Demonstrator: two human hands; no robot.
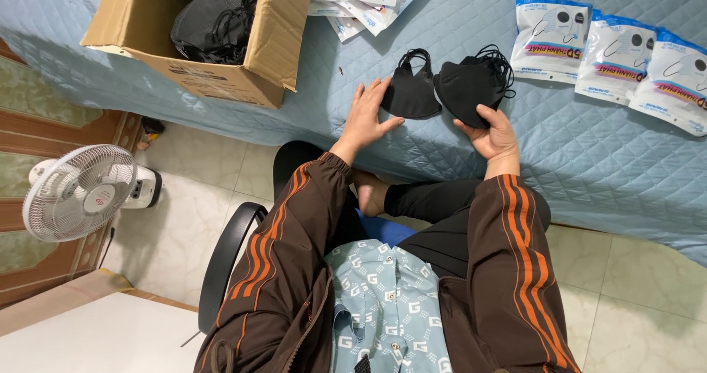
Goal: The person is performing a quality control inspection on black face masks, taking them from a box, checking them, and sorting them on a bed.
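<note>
Two piles of black face masks lie on a light blue quilted bed cover (589, 145). My left hand (366, 115) rests flat with spread fingers, its fingertips touching the left black mask (411, 89). My right hand (492, 131) grips the lower edge of the right stack of black masks (471, 82), whose ear loops trail toward the back.
An open cardboard box (221, 56) with more black masks stands at the back left. White and blue mask packets lie at the back middle (364, 1) and in a row at the right (611, 45). A white fan (77, 192) stands on the tiled floor at left.
</note>
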